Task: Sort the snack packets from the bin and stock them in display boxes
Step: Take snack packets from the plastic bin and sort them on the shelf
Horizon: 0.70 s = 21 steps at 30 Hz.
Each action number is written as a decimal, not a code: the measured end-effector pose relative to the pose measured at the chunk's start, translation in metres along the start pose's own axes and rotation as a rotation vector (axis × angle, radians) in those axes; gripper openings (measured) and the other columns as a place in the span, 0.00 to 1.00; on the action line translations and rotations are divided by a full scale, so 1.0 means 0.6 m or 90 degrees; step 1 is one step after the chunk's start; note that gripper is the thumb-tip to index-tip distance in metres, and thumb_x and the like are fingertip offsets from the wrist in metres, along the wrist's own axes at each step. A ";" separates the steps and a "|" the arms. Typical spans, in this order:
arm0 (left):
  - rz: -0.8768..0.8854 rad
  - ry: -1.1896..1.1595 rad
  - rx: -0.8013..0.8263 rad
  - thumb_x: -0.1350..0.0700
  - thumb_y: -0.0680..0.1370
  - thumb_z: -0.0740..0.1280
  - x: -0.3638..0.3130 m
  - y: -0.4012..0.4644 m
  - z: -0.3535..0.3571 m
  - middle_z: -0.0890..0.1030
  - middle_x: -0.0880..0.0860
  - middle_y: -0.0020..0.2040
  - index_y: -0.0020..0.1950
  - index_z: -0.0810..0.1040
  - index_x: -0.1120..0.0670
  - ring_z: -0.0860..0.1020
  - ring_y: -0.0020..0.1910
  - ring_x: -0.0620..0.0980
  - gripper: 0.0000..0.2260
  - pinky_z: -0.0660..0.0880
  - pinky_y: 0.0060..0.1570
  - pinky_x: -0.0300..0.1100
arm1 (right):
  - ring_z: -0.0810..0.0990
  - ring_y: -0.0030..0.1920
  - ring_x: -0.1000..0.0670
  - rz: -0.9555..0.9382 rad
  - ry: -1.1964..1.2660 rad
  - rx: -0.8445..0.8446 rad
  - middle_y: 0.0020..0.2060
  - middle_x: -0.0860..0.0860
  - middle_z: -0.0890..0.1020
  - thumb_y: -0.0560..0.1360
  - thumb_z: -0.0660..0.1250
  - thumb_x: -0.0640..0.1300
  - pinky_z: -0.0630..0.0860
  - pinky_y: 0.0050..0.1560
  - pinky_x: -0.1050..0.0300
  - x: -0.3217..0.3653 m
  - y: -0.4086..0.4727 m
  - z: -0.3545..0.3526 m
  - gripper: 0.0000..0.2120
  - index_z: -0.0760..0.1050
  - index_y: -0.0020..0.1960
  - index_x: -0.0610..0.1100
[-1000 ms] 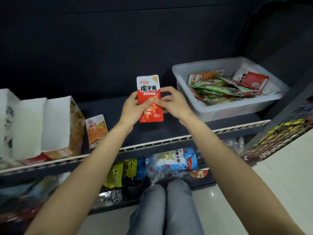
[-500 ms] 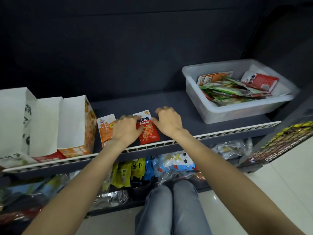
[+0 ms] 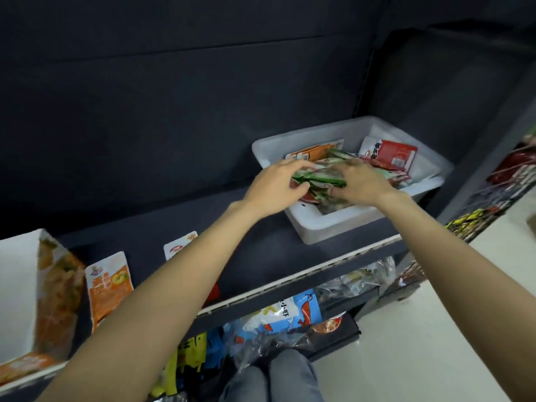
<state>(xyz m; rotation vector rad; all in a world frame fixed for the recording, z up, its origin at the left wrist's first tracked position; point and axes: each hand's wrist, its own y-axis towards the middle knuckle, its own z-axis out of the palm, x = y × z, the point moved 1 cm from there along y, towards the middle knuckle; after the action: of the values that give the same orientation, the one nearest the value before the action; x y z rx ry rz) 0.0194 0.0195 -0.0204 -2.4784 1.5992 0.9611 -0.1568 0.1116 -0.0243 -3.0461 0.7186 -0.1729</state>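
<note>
A white plastic bin on the right of the dark shelf holds several snack packets, among them a red one and an orange one. Both my hands are in the bin. My left hand and my right hand hold a green packet between them, fingers curled on its ends. An orange packet lies flat on the shelf at the left. A red-and-white packet lies beside it, mostly hidden by my left forearm. A display box stands at the far left.
The shelf's white front rail runs across below the bin. Bagged snacks crowd the lower shelf. A wire rack with goods stands to the right. My knees are at the bottom, over a pale floor.
Both hands left the red-and-white packet lying on the shelf and moved right into the bin, where they now grip a green packet. The camera swung right.
</note>
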 end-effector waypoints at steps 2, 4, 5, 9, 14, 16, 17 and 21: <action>0.000 0.010 0.024 0.54 0.78 0.64 -0.008 0.051 0.019 0.74 0.50 0.67 0.69 0.71 0.48 0.71 0.65 0.48 0.19 0.68 0.60 0.40 | 0.69 0.68 0.41 0.032 0.038 0.088 0.70 0.43 0.68 0.74 0.64 0.62 0.68 0.64 0.51 -0.023 0.002 0.002 0.35 0.61 0.74 0.46; -0.010 0.049 0.100 0.51 0.78 0.65 -0.008 0.095 0.038 0.69 0.51 0.71 0.73 0.65 0.49 0.68 0.68 0.51 0.24 0.65 0.63 0.40 | 0.71 0.66 0.43 0.019 0.043 0.105 0.68 0.45 0.72 0.73 0.65 0.62 0.68 0.61 0.53 -0.039 0.000 0.002 0.33 0.63 0.73 0.48; -0.007 0.089 0.163 0.49 0.77 0.65 -0.004 0.112 0.049 0.66 0.52 0.73 0.75 0.60 0.48 0.66 0.70 0.52 0.28 0.64 0.66 0.42 | 0.72 0.64 0.44 0.001 0.041 0.093 0.66 0.46 0.74 0.74 0.66 0.60 0.69 0.60 0.53 -0.047 -0.002 0.000 0.30 0.65 0.72 0.50; 0.058 0.220 0.303 0.46 0.77 0.64 0.001 0.138 0.080 0.67 0.52 0.73 0.76 0.58 0.46 0.67 0.68 0.53 0.29 0.67 0.65 0.49 | 0.78 0.58 0.50 -0.054 0.178 0.052 0.58 0.52 0.81 0.73 0.70 0.47 0.72 0.60 0.56 -0.074 -0.008 -0.011 0.17 0.77 0.62 0.51; 0.075 0.197 0.200 0.44 0.79 0.60 -0.013 0.122 0.071 0.80 0.50 0.59 0.68 0.71 0.45 0.77 0.56 0.52 0.18 0.75 0.53 0.50 | 0.81 0.48 0.50 -0.080 0.249 -0.179 0.46 0.51 0.85 0.75 0.68 0.47 0.76 0.55 0.50 -0.079 -0.016 -0.013 0.07 0.82 0.50 0.47; 0.043 0.207 0.048 0.46 0.80 0.58 -0.029 0.111 0.055 0.82 0.52 0.53 0.64 0.75 0.47 0.79 0.51 0.55 0.15 0.75 0.48 0.48 | 0.78 0.55 0.45 -0.088 0.143 -0.330 0.52 0.49 0.83 0.76 0.67 0.46 0.71 0.60 0.49 -0.067 -0.019 -0.017 0.08 0.81 0.53 0.46; 0.029 0.214 -0.035 0.48 0.81 0.58 -0.038 0.103 0.045 0.83 0.53 0.49 0.62 0.77 0.49 0.79 0.49 0.56 0.14 0.74 0.44 0.47 | 0.74 0.62 0.43 -0.091 0.082 -0.397 0.59 0.47 0.79 0.75 0.67 0.45 0.66 0.63 0.46 -0.059 -0.022 -0.020 0.11 0.79 0.57 0.46; -0.091 0.101 -0.209 0.50 0.80 0.59 -0.046 0.060 -0.025 0.81 0.53 0.39 0.46 0.78 0.54 0.78 0.39 0.54 0.11 0.72 0.40 0.47 | 0.62 0.71 0.42 -0.066 0.190 -0.474 0.73 0.44 0.62 0.76 0.66 0.46 0.63 0.67 0.48 -0.018 -0.052 -0.036 0.28 0.62 0.73 0.48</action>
<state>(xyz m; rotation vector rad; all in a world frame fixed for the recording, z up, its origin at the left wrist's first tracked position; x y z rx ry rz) -0.0113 0.0196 0.0160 -2.9083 1.3721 1.1093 -0.1548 0.1448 -0.0030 -3.8258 0.7753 -0.4653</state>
